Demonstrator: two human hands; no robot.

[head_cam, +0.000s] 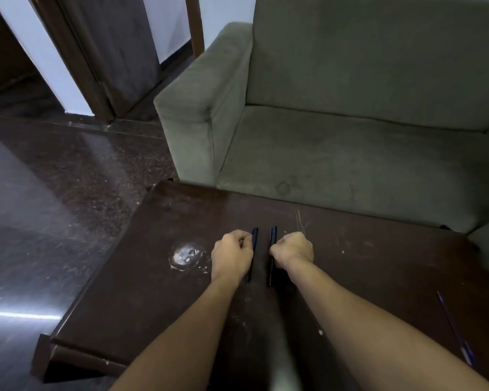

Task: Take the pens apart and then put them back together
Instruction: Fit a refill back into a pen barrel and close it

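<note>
Both hands close on two dark pens lying parallel on the worktop point(153, 277): left hand point(232, 256) on the left pen point(254, 241), right hand point(292, 249) on the right pen point(273, 235). Both pens look whole, so disassembly seems not yet begun. A thin blue refill point(453, 328) lies well right of them.

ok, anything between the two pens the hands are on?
Nothing: head view shows bare dark table between the left pen and right pen, held by left hand and right hand.

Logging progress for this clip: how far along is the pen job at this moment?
Nothing looks taken apart yet. The left hand grips one dark pen and the right hand another pen, both seemingly whole, over the wooden table. A third, purple pen lies untouched at the right. Apparently, all disassembly and reassembly remains.
</note>
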